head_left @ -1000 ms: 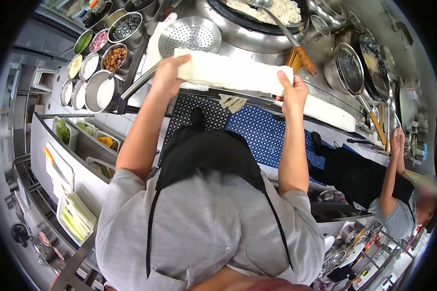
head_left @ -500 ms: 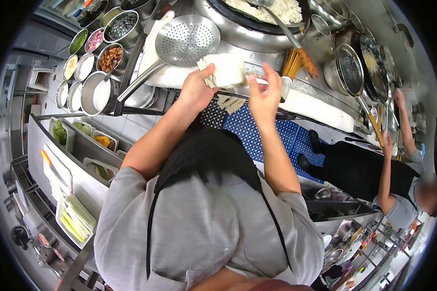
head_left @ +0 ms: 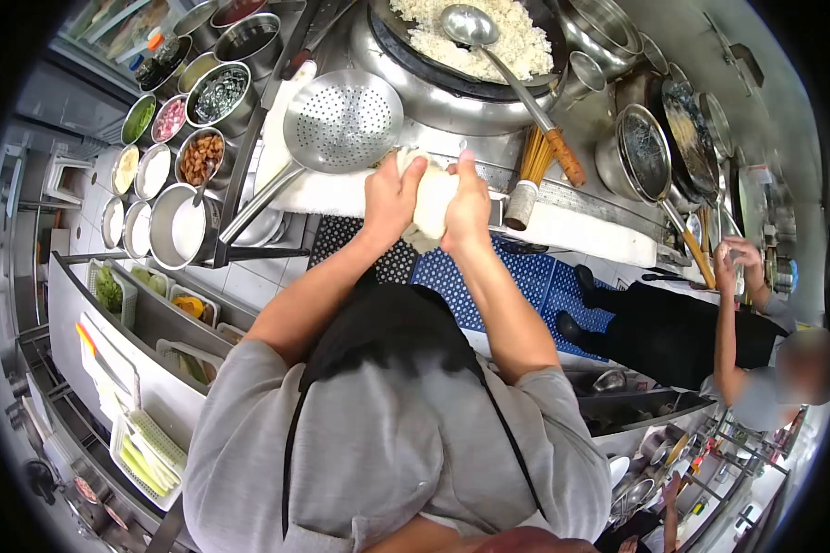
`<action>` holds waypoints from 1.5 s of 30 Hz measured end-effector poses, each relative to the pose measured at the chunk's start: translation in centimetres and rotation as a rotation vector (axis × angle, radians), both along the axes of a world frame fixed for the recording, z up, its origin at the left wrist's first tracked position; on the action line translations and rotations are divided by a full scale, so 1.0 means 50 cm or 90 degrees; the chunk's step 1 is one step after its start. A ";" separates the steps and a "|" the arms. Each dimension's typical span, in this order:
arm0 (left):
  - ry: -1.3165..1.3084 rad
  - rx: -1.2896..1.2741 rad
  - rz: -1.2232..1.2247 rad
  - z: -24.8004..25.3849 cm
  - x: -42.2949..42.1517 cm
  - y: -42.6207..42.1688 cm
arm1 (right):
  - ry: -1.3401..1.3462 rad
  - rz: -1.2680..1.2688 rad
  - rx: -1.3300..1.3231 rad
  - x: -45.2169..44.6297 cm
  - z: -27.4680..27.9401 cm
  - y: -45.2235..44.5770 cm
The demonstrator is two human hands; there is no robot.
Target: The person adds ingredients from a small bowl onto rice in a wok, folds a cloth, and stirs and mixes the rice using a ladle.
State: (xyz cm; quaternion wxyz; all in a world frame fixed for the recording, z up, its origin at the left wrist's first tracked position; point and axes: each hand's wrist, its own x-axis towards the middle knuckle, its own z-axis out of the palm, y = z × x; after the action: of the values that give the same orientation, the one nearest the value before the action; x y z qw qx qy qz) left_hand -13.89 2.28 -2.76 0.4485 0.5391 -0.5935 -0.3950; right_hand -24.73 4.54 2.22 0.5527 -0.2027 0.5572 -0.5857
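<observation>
A white cloth [head_left: 432, 198], folded into a compact bundle, is held between my two hands at the stove's front edge. My left hand [head_left: 392, 200] grips its left side with the thumb on top. On the other side, my right hand [head_left: 468, 203] is closed around the cloth, thumb pointing up. Just beyond my left hand lies a perforated strainer [head_left: 343, 120] with a long metal handle. A bamboo brush [head_left: 528, 180] rests to the right of my right hand. Further back, a ladle [head_left: 470, 26] with a wooden handle lies across a wok of white rice [head_left: 526, 46].
Metal pots of ingredients [head_left: 186, 226] stand at the left, above a counter with vegetable bins [head_left: 111, 288]. Strainers and pans [head_left: 640, 152] sit at the right. A co-worker [head_left: 692, 332] in a black apron stands at the far right.
The cloth, stretched wide between my hands at first, is now folded into a small bundle. My hands have come together. The strainer sits further left in view, and the co-worker's arms have moved.
</observation>
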 end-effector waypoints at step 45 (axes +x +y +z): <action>0.557 0.569 0.024 0.071 -0.139 -0.411 | 0.291 -0.172 -0.713 -0.264 0.264 -0.432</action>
State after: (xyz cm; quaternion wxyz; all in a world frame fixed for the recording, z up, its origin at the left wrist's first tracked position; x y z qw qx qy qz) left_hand -20.86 -18.28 0.81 0.3880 0.4729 -0.1224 -0.7816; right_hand -37.93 -17.04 15.42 0.1500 -0.5098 0.2900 -0.7960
